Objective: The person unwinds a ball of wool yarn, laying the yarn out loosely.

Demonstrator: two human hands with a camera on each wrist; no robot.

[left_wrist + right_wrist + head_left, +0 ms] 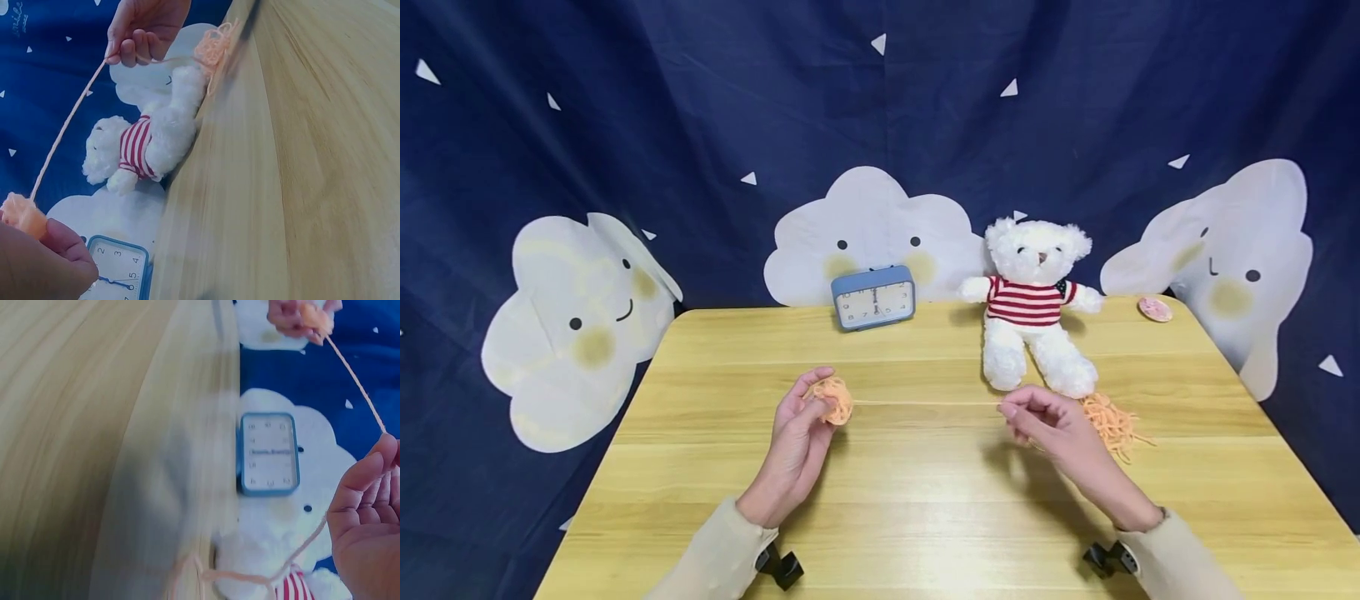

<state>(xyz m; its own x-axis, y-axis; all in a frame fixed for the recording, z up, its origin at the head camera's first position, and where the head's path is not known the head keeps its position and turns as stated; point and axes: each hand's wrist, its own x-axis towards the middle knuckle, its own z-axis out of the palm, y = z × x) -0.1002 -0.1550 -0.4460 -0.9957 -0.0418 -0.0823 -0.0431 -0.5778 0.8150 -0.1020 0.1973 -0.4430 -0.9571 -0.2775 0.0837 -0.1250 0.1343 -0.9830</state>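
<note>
A small ball of peach yarn [834, 401] is held between the thumb and fingers of my left hand [797, 442], above the table. From it a taut strand of yarn [67, 127] runs across to my right hand [1060, 429], which pinches it between thumb and fingertips. Past the right hand the strand hangs down slackly, as the right wrist view shows, toward a loose heap of the same yarn [1112, 425] on the table. The right hand partly covers that heap in the head view.
A blue alarm clock [874, 298] stands at the back of the wooden table [910, 517]. Right of it sits a white teddy bear [1033, 308] in a striped shirt. A small pink round object [1154, 309] lies near the back right corner. Behind hangs a navy curtain [700, 100] with clouds.
</note>
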